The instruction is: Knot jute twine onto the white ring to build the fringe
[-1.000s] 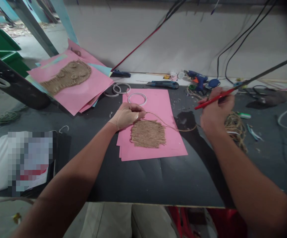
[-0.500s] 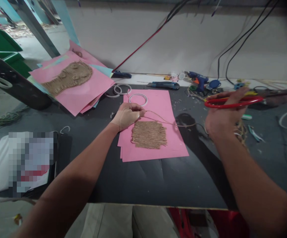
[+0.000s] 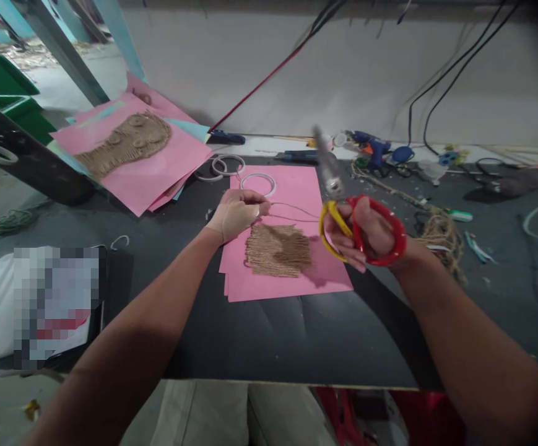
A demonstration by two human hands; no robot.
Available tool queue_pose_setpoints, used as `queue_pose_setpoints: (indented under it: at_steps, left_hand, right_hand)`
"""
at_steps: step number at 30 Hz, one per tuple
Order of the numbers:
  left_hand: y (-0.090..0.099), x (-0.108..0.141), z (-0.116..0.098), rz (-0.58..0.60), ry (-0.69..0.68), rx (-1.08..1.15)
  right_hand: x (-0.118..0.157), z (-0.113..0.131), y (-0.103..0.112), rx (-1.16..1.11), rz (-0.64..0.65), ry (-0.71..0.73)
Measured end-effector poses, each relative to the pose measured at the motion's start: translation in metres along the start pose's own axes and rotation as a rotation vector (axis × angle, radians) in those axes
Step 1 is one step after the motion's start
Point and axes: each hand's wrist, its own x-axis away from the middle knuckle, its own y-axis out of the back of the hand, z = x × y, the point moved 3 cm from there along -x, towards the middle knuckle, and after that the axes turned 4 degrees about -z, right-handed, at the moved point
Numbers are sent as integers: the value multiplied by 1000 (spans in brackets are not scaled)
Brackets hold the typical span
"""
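Pinched between the fingertips of my left hand (image 3: 238,214) is a thin strand of twine (image 3: 294,208), which runs right toward the scissors. This hand is just above the upper left corner of a square mat of twine rows (image 3: 278,251), on pink paper (image 3: 296,186). My right hand (image 3: 366,232) is closed on scissors (image 3: 393,238) with red and yellow handles, raised right of the mat. Their blades point up and away, blurred, so whether they are apart is unclear. A shadow falls across the mat.
White rings (image 3: 258,184) lie above my left hand. Pink sheets with a twine shape (image 3: 143,139) are at the back left, near a dark bottle (image 3: 27,152). A blue cutter (image 3: 301,157), glue gun (image 3: 371,145) and loose twine bundle (image 3: 440,232) are behind and right.
My right hand has moved left with the scissors, from the right side to beside the mat, and the blades have swung from pointing right to pointing away. My left hand has barely moved.
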Motion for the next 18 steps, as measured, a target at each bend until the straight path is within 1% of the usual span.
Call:
queue_pose_setpoints:
  at_steps: [2,4,8,9,11,14,18]
  left_hand:
    - [0,-1,1,-12,11,14]
    - [1,-2,2,-22,10,18]
    - [2,-5,7,-40,-17,27]
    - [3,-6,7,-45,-19,38]
    - [3,-7,8,-53,-10,54]
    - [4,-7,8,-69,3,27]
    - [4,-7,8,-99,23,51]
  right_hand:
    - [4,-7,2,106,133,-118]
    - [6,-10,5,165,191,-141]
    - [9,-9,11,128,190,-110]
    - [10,-8,12,123,195,-139]
    - [13,-9,15,137,236,-245]
    - [17,-10,18,153,287,-382]
    - [17,-10,19,135,281,-393]
